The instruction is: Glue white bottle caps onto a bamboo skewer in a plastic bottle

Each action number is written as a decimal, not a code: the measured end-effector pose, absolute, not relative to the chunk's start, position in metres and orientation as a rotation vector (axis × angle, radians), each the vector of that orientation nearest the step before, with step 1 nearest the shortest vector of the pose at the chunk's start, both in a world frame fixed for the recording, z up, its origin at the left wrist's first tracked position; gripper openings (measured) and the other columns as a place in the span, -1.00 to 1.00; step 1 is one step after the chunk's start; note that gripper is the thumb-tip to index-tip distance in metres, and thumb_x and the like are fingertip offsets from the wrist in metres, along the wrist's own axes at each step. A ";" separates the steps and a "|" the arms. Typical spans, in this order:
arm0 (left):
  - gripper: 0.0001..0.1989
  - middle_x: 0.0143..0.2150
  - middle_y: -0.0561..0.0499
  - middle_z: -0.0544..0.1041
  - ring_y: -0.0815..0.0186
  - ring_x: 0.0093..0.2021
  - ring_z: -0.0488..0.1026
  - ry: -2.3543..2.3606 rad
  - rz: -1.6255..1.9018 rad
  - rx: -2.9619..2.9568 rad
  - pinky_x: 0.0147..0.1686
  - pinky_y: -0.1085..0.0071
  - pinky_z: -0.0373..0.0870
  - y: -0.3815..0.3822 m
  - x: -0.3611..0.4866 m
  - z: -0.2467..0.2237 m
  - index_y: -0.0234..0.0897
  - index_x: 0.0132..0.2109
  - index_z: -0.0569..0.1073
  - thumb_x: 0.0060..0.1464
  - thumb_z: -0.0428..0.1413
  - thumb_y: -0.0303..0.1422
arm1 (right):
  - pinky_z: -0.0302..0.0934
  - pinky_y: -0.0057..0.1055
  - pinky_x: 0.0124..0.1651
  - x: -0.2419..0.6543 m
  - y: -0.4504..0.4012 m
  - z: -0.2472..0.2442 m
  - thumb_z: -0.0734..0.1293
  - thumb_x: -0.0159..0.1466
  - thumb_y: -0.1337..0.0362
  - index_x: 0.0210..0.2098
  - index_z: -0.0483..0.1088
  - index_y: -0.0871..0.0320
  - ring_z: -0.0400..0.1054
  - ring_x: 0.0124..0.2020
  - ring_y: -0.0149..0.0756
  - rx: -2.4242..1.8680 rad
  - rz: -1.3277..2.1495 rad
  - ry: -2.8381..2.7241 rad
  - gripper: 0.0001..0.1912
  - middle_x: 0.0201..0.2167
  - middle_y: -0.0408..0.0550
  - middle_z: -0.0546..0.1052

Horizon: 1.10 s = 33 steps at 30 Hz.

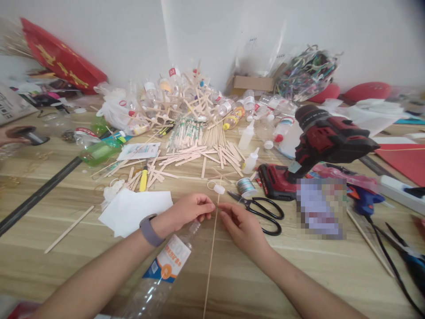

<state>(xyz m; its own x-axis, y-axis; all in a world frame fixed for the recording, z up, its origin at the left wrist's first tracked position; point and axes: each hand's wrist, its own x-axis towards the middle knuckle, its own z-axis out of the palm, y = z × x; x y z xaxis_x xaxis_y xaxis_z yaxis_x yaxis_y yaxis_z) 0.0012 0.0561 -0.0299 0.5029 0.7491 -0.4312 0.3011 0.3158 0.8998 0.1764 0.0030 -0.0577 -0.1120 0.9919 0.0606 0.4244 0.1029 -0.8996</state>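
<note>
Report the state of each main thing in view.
Left hand: fingers curled, grip unclear
Right hand: fingers curled, grip unclear
Thin pale wooden stick: straight
Clear plastic bottle, blue-orange label: lying down
Red and black cordless drill: standing on battery
Black-handled metal scissors: lying flat

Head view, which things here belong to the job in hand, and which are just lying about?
Likely in the job:
- long stick, between the left hand and right hand
- white piece, by the stick's far end
- possibly the nearest bottle and the scissors

Apparently lying about:
- drill
- green bottle
- yellow tool
- white paper
</note>
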 end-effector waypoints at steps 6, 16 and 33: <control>-0.68 -0.66 0.17 0.30 0.50 -0.64 0.17 0.942 0.379 1.274 -0.59 0.55 0.02 0.057 -0.001 -0.037 -0.31 -0.34 0.37 0.05 0.10 -0.10 | 0.13 -0.43 -0.52 0.174 0.008 -0.056 0.17 0.27 0.21 0.04 0.32 0.25 0.24 -0.59 -0.36 -1.433 0.988 -1.630 -0.60 -0.56 -0.16 0.39; -0.66 -0.64 0.16 0.31 0.52 -0.64 0.17 0.867 0.411 1.199 -0.61 0.56 -0.02 0.059 -0.001 -0.042 -0.32 -0.35 0.36 0.04 0.13 -0.08 | 0.02 -0.53 -0.63 0.173 0.020 -0.048 0.17 0.23 0.25 0.33 -0.02 0.32 0.10 -0.69 -0.45 -1.393 1.238 -1.574 -0.30 -0.67 -0.32 0.30; -0.65 -0.37 0.00 0.49 0.54 -0.59 0.22 0.726 0.467 1.121 -0.55 0.52 0.08 0.058 0.000 -0.043 -0.35 -0.36 0.39 -0.03 0.21 -0.11 | 0.07 -0.54 -0.60 0.173 0.038 -0.034 0.16 0.20 0.37 0.31 0.05 0.21 0.15 -0.71 -0.46 -1.475 1.222 -1.584 -0.33 -0.70 -0.32 0.35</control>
